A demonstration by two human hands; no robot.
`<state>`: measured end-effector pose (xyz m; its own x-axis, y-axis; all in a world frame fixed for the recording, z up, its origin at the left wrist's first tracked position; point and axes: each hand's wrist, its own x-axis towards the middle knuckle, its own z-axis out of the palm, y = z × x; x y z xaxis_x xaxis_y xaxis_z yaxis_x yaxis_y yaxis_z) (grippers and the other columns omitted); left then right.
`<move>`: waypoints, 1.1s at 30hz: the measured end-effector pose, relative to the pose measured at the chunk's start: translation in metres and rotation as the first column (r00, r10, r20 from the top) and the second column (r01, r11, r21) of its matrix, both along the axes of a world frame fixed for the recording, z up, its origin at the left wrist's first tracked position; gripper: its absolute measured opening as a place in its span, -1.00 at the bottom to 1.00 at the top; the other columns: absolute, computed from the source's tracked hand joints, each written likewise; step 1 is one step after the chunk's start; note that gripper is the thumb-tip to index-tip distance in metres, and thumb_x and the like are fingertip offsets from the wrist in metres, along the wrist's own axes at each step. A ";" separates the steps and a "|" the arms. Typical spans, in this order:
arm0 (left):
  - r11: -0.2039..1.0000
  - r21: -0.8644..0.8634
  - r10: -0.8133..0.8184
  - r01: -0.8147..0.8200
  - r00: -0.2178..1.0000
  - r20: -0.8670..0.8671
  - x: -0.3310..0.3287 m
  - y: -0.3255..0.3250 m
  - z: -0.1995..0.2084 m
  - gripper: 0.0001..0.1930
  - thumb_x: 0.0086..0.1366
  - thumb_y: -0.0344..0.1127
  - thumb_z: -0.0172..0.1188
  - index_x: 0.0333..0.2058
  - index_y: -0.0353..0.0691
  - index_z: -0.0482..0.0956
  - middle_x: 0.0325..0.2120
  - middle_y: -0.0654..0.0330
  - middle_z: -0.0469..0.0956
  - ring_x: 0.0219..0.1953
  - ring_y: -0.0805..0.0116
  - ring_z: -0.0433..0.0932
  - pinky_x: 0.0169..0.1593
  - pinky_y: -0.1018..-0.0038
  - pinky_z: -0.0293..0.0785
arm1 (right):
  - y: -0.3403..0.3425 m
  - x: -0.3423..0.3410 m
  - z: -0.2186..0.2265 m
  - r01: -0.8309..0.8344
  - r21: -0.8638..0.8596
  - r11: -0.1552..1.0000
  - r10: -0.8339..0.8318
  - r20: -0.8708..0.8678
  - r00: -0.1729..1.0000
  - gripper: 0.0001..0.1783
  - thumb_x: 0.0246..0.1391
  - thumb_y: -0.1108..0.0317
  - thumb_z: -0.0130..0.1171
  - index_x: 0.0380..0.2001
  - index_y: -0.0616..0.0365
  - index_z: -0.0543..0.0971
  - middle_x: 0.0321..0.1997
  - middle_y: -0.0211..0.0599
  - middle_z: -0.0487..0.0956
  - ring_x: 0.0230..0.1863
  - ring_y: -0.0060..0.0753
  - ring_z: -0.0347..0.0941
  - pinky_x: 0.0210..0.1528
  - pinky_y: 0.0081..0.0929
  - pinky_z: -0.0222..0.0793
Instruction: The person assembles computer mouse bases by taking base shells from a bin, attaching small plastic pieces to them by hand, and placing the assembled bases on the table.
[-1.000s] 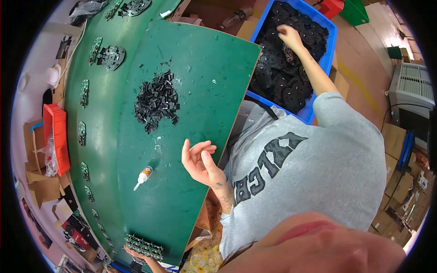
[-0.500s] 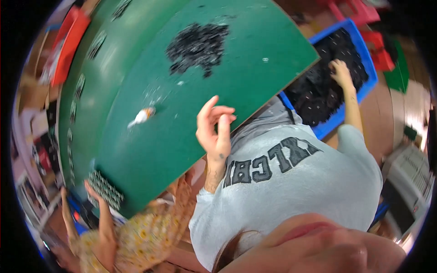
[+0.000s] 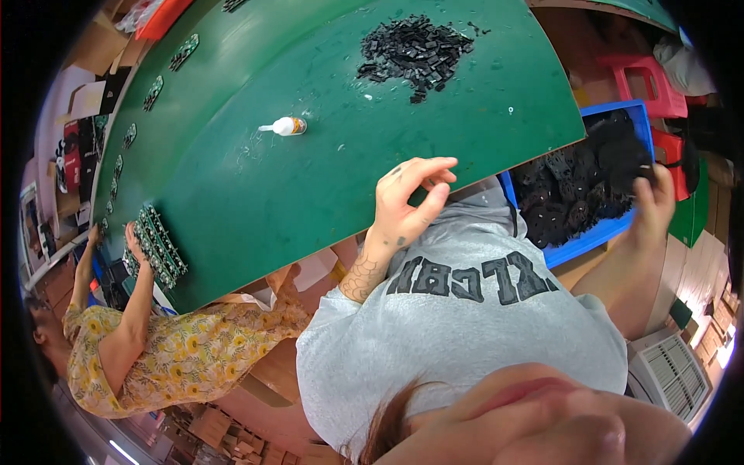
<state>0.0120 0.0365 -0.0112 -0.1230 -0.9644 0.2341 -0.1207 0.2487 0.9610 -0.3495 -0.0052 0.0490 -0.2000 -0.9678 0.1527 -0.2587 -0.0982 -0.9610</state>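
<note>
My left hand [image 3: 409,203] hovers over the near edge of the green table [image 3: 256,225], its fingers loosely bent, the thumb apart from them and nothing held. At the right, my right hand [image 3: 655,203] pinches a flat black round part [image 3: 626,164] above the blue bin [image 3: 577,249]. Many similar black parts [image 3: 570,209] fill that bin, some with a hole in the middle. A heap of small black pieces [image 3: 415,54] lies at the far side of the table. Left of it, a small white bottle [image 3: 287,126] with a thin nozzle rests on its side.
A co-worker in a flowered top [image 3: 186,353] at the left handles a rack of green boards [image 3: 159,248]. Small clusters of parts [image 3: 153,93] line the far left table edge. A pink stool [image 3: 651,85] stands beyond the bin. A small ring [image 3: 511,110] lies on the table.
My right hand has come up out of the bin toward the right with a black part. My left hand has turned, its fingers now pointing right. The whole view has shifted.
</note>
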 end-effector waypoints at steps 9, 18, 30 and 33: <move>0.954 0.204 0.278 -0.220 0.903 -0.327 0.002 0.028 -0.014 -0.74 0.13 -0.35 0.11 -0.20 -0.31 0.50 -0.28 0.20 0.51 -0.23 0.40 0.47 -0.11 0.42 0.39 | -0.006 0.192 -0.039 -0.823 0.232 0.519 0.509 0.690 0.515 -0.80 -0.10 0.49 0.19 -0.35 0.21 0.43 -0.41 -0.35 0.50 -0.48 -0.58 0.46 -0.54 -0.72 0.38; 0.799 0.344 0.597 -0.493 0.576 -0.559 -0.005 0.023 -0.020 -0.75 0.13 -0.43 0.00 -0.21 -0.38 0.42 -0.28 0.14 0.47 -0.26 0.35 0.47 -0.14 0.45 0.41 | -0.077 0.224 -0.044 -0.630 -0.112 0.769 0.506 -0.497 0.705 -0.87 -0.14 0.38 0.22 -0.43 0.10 0.59 -0.45 -0.39 0.47 -0.43 -0.45 0.42 -0.38 -0.56 0.36; 0.812 0.352 0.583 -0.465 0.655 -0.481 -0.003 0.020 -0.018 -0.79 0.17 -0.44 0.04 -0.22 -0.40 0.46 -0.26 0.17 0.49 -0.24 0.46 0.45 -0.12 0.53 0.36 | -0.082 0.220 -0.051 -0.649 -0.171 0.741 0.369 -0.704 0.607 -0.88 -0.22 0.43 0.20 -0.53 0.07 0.47 -0.47 -0.44 0.47 -0.32 -0.37 0.39 -0.33 -0.45 0.29; 0.814 0.342 0.580 -0.469 0.656 -0.482 -0.004 0.019 -0.014 -0.80 0.18 -0.42 0.05 -0.24 -0.40 0.47 -0.26 0.18 0.49 -0.24 0.46 0.44 -0.12 0.53 0.35 | -0.085 0.217 -0.048 -0.659 -0.307 0.687 0.295 -0.711 0.638 -0.88 -0.23 0.44 0.20 -0.53 0.07 0.47 -0.44 -0.43 0.49 -0.31 -0.35 0.41 -0.29 -0.45 0.30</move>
<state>0.0080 0.0553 -0.0257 0.5101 -0.8563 -0.0813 0.3720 0.1344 0.9184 -0.1329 -0.0907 0.0006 0.5710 -0.6221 0.5357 -0.4830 -0.7822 -0.3935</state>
